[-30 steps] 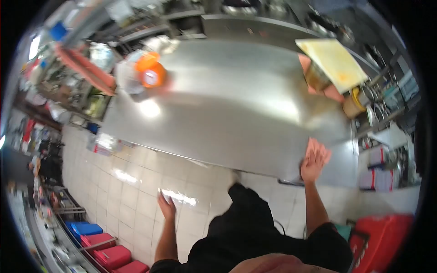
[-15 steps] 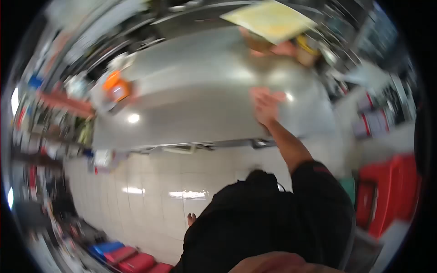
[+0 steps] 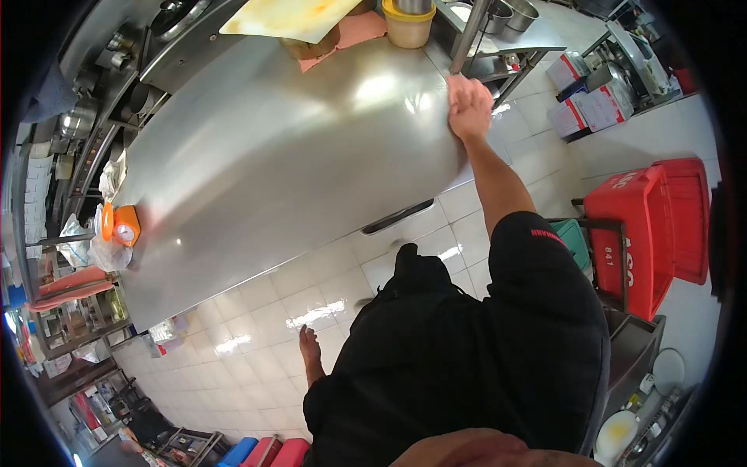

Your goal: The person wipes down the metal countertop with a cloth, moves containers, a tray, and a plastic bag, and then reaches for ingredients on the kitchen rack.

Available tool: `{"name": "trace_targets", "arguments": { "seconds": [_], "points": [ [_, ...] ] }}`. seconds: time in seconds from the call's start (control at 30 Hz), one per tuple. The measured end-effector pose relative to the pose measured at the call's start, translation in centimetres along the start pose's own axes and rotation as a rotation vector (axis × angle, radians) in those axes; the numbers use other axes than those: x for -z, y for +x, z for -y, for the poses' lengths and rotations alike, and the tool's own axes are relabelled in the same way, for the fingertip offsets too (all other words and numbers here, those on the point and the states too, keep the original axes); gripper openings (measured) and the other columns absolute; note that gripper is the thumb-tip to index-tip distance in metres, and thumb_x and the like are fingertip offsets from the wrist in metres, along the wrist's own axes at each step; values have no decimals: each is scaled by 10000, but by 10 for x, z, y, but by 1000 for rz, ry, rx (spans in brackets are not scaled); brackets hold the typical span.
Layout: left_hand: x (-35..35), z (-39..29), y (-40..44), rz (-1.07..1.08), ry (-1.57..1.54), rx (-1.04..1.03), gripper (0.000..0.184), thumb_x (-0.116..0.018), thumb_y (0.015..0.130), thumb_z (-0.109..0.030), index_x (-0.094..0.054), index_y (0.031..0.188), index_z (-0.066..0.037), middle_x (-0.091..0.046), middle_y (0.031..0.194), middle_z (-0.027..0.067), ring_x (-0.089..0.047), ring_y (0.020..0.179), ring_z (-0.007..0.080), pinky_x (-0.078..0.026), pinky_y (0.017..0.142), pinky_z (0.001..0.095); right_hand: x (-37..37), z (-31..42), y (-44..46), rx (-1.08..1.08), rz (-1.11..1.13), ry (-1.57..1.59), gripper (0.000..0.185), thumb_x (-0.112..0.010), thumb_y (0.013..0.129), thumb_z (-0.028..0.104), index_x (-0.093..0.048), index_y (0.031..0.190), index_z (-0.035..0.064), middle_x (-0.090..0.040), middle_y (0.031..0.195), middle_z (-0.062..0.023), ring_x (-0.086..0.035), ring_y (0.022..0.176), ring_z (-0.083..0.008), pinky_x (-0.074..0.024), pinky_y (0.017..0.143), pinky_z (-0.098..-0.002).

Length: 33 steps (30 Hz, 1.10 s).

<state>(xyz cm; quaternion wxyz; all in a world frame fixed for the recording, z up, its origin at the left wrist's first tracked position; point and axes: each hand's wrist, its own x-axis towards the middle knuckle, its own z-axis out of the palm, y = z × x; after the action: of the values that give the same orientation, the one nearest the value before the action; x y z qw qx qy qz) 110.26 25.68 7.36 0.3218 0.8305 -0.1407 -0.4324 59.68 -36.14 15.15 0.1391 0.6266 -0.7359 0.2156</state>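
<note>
My right hand (image 3: 469,109) is at the right edge of the steel table (image 3: 272,156), its fingers bent and pressed down on a pink cloth. Only a little of that cloth shows around the fingers. Down by my side, over the tiled floor, hangs my left hand (image 3: 310,342), holding nothing, with its fingers loosely apart. At the table's back edge lie a folded pink cloth (image 3: 362,29) and a yellowish-white board (image 3: 288,17). A tub with a yellow rim (image 3: 409,27) stands beside them.
An orange scale (image 3: 124,226) with a plastic bag stands at the table's left end. Red bins (image 3: 630,226) are on the right, below boxes (image 3: 603,109) near the wall. A steel shelf with pots (image 3: 520,14) stands beyond the table's right corner.
My right hand has moved right and away from me, from the tabletop to its right edge. The view has turned to the right. My left hand still hangs down.
</note>
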Motion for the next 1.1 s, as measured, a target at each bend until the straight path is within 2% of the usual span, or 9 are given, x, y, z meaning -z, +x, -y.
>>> {"name": "trace_targets", "arguments": {
  "seconds": [0.13,0.27,0.37,0.57,0.73,0.87,0.9,1.0,1.1],
  "points": [
    [-8,36,-17,59,-33,126,508,-502,1007,-343,-489,1423,-52,-632,973,41,-567,769,127,-448,582,269,45,-20,-1,-419,453,64,510,-441,971,504,-576,1370,217,-546,1400,-167,-513,1282,-394,-424,1060,-483],
    [12,70,-27,154,141,150,485,-503,1011,-354,-505,1401,-65,-637,965,58,-576,741,145,-458,570,280,68,-59,-28,-514,509,212,613,-410,961,592,-626,1301,130,-669,1186,-219,-608,1190,-359,-461,1001,-482],
    [29,128,-13,150,15,172,463,-508,1010,-363,-536,1358,-58,-654,985,93,-593,725,166,-475,585,294,66,-81,-57,-521,320,283,559,-460,943,542,-687,1065,45,-717,896,-172,-697,891,-335,-532,774,-491],
    [90,138,-15,0,-44,165,468,-512,999,-397,-579,1294,-40,-672,1039,141,-636,756,211,-515,639,336,32,-34,-136,-924,46,1168,343,-535,826,306,-492,577,73,-390,463,-55,-398,421,-201,-260,350,-449],
    [150,181,33,41,53,-97,396,-504,996,-391,-590,1160,-41,-622,900,77,-584,666,149,-469,537,289,53,127,-237,-1164,131,1512,308,-490,921,302,-548,739,59,-526,681,-66,-536,605,-214,-410,533,-390],
    [201,204,3,-81,-248,86,369,-516,993,-376,-614,1068,-28,-588,794,41,-552,606,118,-452,482,280,82,240,-325,-896,1100,1759,313,-455,997,299,-593,868,49,-635,856,-75,-646,753,-225,-530,680,-342],
    [211,205,3,-117,-209,108,381,-516,994,-371,-621,1100,-21,-594,805,44,-554,618,120,-459,500,280,164,284,-327,-839,1236,1762,365,-417,1049,323,-593,918,32,-649,877,-78,-654,778,-205,-533,640,-294],
    [234,230,8,-199,-250,92,412,-520,994,-359,-633,1185,-13,-622,849,57,-567,667,124,-477,570,270,216,332,-325,-371,1470,1780,326,-447,1044,285,-612,1016,5,-672,927,-75,-647,773,-165,-529,634,-276],
    [245,265,14,-204,-317,127,470,-541,981,-433,-606,1245,-50,-651,933,70,-595,693,150,-484,557,300,191,358,-297,-79,990,1651,273,-573,1003,248,-660,1106,10,-688,977,-56,-637,791,-126,-511,620,-271]
  ]
}}
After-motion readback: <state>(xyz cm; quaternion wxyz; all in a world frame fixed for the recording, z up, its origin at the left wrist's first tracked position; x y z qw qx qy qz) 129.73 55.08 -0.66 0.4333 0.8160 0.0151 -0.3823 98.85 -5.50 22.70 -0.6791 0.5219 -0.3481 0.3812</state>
